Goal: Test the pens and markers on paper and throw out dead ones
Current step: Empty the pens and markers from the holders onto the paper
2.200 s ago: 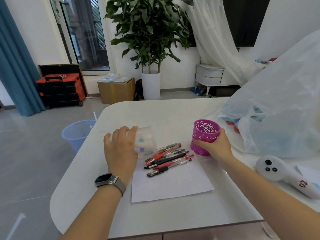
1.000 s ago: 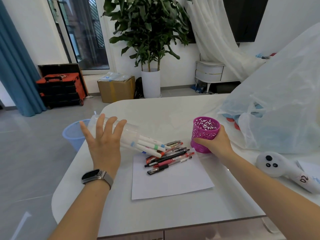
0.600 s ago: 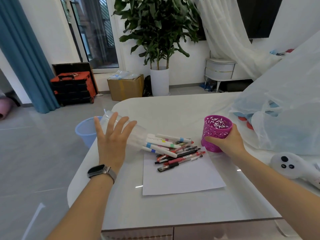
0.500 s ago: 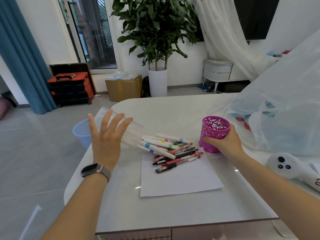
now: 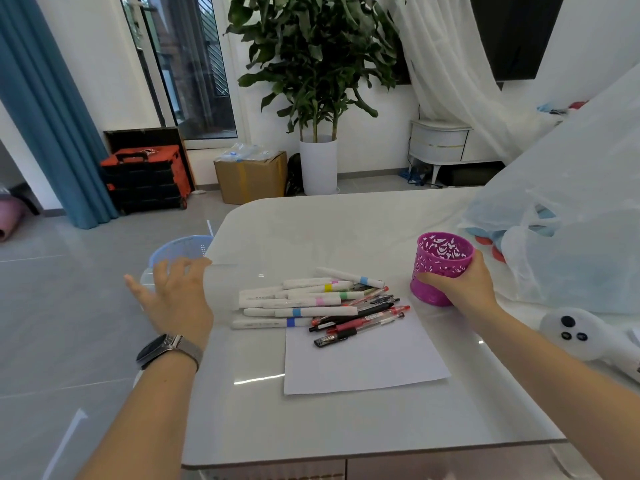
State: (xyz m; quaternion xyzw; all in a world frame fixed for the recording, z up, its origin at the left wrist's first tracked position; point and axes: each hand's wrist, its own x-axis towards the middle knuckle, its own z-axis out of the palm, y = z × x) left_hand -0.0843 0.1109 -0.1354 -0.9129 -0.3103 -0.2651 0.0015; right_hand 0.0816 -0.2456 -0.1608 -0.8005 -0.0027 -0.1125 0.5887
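Now that the markers (image 5: 304, 299) have spilled out, testing can begin.
Left hand (image 5: 176, 296) tips the clear cup (image 5: 221, 282), fingers straight; right hand (image 5: 460, 289) grips the purple holder (image 5: 441, 265).

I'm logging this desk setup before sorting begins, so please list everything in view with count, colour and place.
markers: about seven, white with coloured bands, piled left of the pens
pens: several, red and black, on the paper's far edge
paper: one, white, table centre
pen cup: one, magenta, upright right of the pile
clear container: one, transparent, on its side at the table's left edge
bin: one, light blue, on the floor beyond that edge
plastic bag: one, translucent white, table right
plush toy: one, white, near right
table: one, white
left hand: on the clear container
right hand: grips the pen cup
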